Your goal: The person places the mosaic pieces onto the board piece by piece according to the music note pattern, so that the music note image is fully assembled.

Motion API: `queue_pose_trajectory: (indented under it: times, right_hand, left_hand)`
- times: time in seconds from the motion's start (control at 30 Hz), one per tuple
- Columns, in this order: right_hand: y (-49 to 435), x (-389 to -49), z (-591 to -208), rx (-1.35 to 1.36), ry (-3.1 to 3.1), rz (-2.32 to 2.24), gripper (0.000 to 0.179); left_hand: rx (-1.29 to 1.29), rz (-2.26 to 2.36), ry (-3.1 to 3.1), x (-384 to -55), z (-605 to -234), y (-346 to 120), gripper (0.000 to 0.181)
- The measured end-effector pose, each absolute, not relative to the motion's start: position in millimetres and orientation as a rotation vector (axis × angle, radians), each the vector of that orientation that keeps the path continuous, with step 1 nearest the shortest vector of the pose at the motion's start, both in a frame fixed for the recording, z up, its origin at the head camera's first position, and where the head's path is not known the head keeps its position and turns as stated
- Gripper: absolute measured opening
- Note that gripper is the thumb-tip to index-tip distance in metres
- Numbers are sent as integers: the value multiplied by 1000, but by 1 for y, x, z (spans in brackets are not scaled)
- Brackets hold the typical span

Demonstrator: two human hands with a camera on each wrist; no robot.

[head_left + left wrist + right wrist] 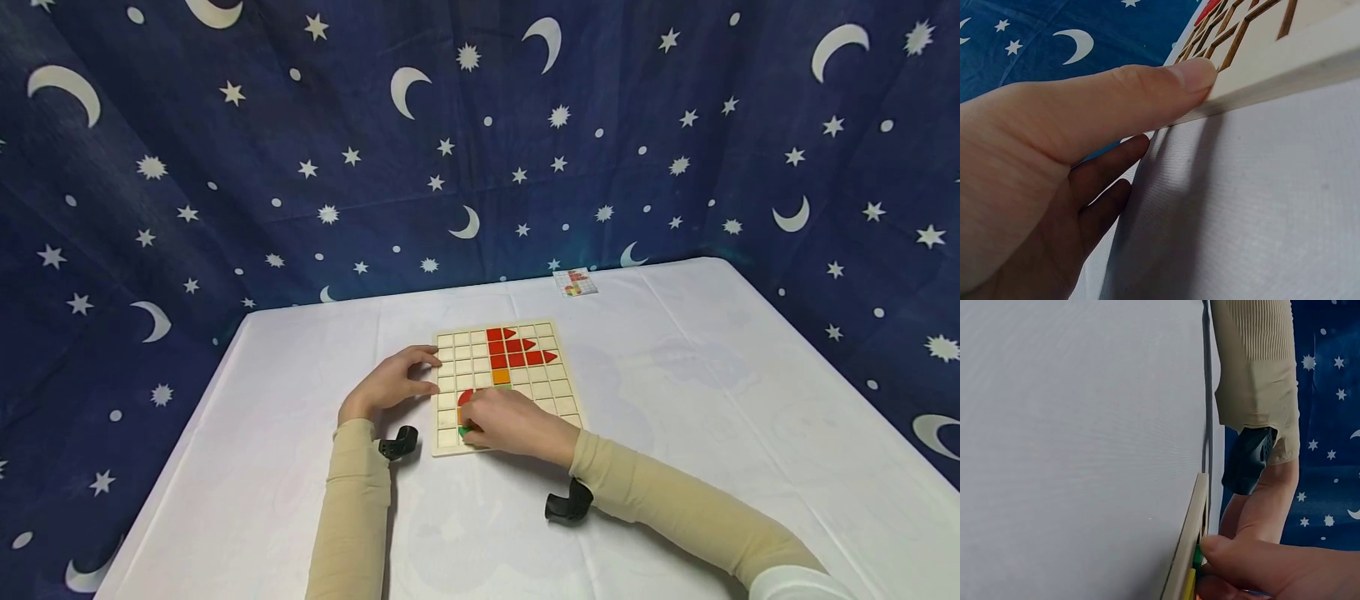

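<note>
A wooden grid board (446,383) lies on the table with rows of red squares and red triangles (517,360) at its upper part. Below them sit an orange square (500,377) and a red rounded piece (466,397). My left hand (390,379) rests at the board's left edge; its thumb (1147,87) touches the rim in the left wrist view. Over the lower left cells, my right hand (517,421) has its fingers curled, thumb and fingertips at a green piece (1197,555). A yellow piece (1189,584) shows beside it; the hand hides other cells.
A small pattern card (575,282) with a coloured grid picture lies near the table's back edge. White cloth (675,400) covers the table. Behind it hangs a dark blue curtain (337,167) with moons and stars. A black wrist mount (568,504) sticks out by the right wrist.
</note>
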State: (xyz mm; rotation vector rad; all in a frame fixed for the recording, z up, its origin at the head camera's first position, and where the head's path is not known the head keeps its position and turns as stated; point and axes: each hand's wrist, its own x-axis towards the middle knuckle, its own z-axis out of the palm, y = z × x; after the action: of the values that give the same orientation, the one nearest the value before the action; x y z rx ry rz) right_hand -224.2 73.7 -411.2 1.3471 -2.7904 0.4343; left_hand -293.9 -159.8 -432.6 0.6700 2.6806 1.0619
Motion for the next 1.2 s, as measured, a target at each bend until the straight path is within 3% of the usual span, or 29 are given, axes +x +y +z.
queue_pose_trajectory:
  times: [0.53, 0.83, 1.2]
  right_hand:
    - [74, -221, -414, 1330, -2766, 381, 19]
    - [78, -224, -414, 1339, -2811, 471, 3]
    - [130, -257, -389, 1087, -2922, 736, 17]
  left_hand:
    - [639, 1028, 2688, -295, -432, -160, 45]
    - [656, 1031, 2688, -295, -432, -160, 44]
    - [553, 1026, 2682, -297, -431, -160, 47]
